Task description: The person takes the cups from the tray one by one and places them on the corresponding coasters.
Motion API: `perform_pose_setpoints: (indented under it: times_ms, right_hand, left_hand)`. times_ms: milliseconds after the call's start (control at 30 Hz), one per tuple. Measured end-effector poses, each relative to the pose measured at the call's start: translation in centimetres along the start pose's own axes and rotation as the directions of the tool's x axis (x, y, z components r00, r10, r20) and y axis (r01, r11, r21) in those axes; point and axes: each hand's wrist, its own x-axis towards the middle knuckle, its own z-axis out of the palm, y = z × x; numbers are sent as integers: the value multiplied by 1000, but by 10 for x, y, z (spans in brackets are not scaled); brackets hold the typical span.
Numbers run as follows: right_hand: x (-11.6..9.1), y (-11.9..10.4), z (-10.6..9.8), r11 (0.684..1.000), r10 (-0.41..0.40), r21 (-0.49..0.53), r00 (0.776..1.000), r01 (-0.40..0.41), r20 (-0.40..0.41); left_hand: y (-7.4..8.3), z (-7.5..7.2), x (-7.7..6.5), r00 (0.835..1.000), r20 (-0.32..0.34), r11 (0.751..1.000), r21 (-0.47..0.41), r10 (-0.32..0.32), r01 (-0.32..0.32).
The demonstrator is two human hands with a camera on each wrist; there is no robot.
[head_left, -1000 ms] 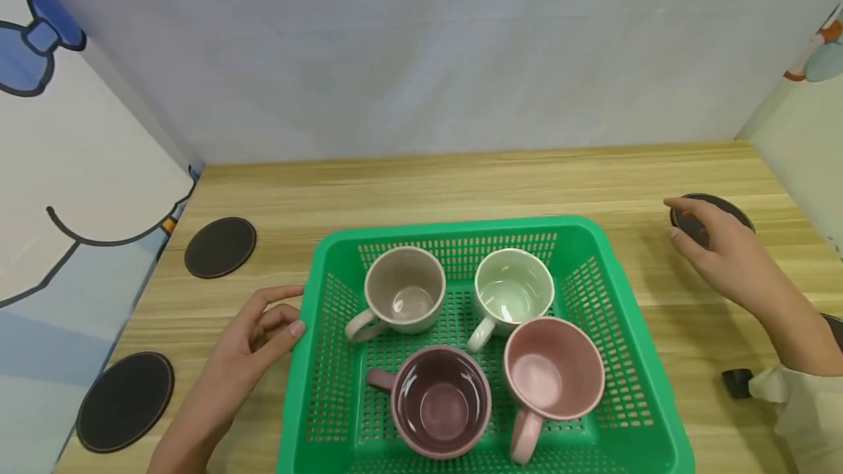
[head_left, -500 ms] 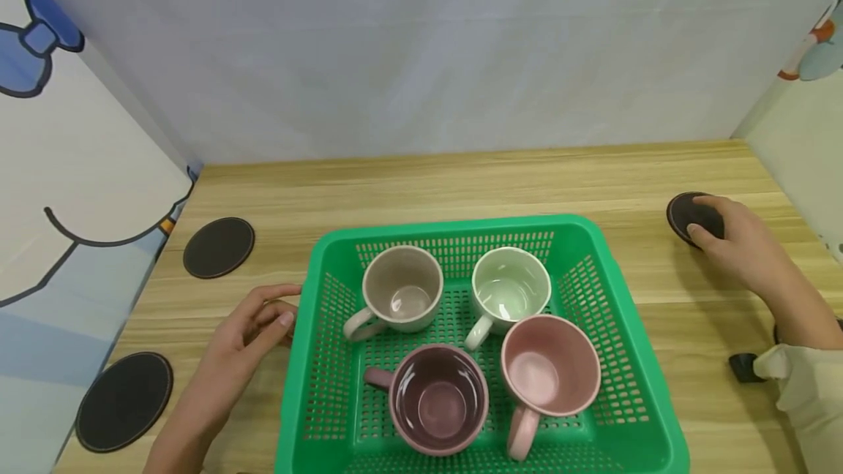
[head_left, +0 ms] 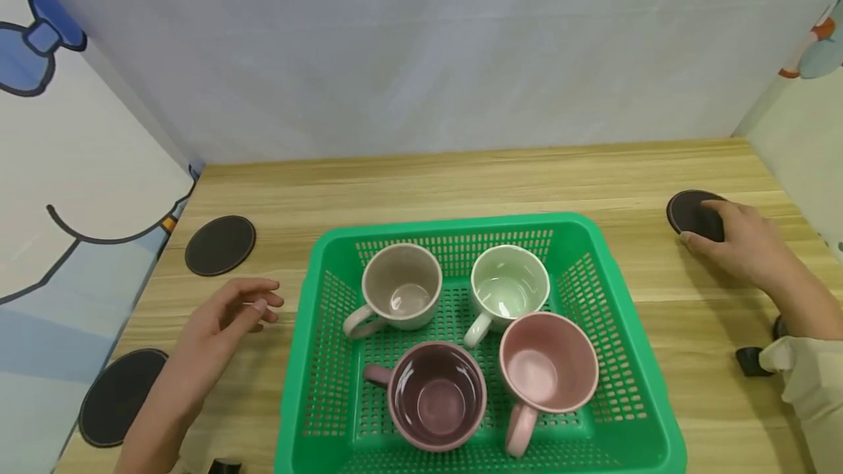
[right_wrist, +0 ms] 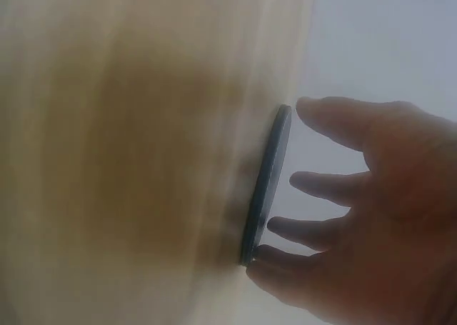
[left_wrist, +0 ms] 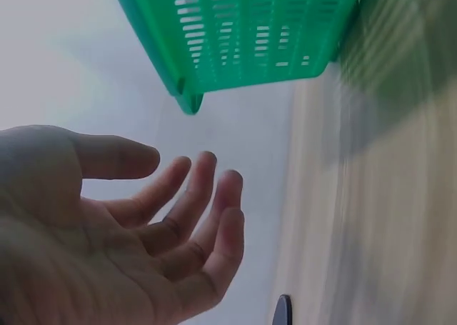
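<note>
My right hand [head_left: 751, 243] hovers over a round black coaster [head_left: 691, 212], its spread fingers overlapping the right side. In the right wrist view, that coaster [right_wrist: 265, 189] appears edge-on, with extended fingertips right at its face and rim. Left of the green plastic basket [head_left: 309, 313], my left hand [head_left: 220, 320] is apart from it, fingers loosely bent and holding nothing. The left wrist view shows the basket [left_wrist: 250, 39] above that relaxed hand [left_wrist: 143, 232]. Inside the basket stand a greyish-beige mug [head_left: 402, 287], a pale green mug [head_left: 510, 284], a pink mug [head_left: 549, 364] and a purple mug [head_left: 437, 397].
Two more black coasters lie on the wooden table [head_left: 461, 185] at the left, a far coaster [head_left: 220, 245] and a near coaster [head_left: 115, 401], the latter partly behind the left forearm. A pale wall sheet [head_left: 421, 57] closes off the back, with printed panels at both sides.
My right hand has reached the right coaster and moved slightly right and down around its edge. The left hand has drawn back leftward from the basket rim. The mugs stay put.
</note>
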Motion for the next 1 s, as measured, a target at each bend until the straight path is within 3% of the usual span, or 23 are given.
perform_pose_setpoints:
  times_ms: [233,400,700,867,1000]
  right_hand:
    - [2,2,-2,998,-10,-55,998,13,55]
    - [5,6,-5,994,-29,-104,998,35,58]
    - [4,10,-8,988,-29,-150,996,41,82]
    - [4,10,-7,985,-35,-168,996,47,78]
    - [5,10,-7,983,-46,-174,996,58,70]
  left_hand:
    - [-2,-12,6,996,-6,980,182,-85,84]
    - [-6,-21,11,997,-23,951,301,-68,72]
    - [-15,-34,33,999,-18,944,329,-33,37]
    - [-26,-45,51,993,1,929,351,-121,113]
    - [-36,-54,65,982,27,894,418,-189,161]
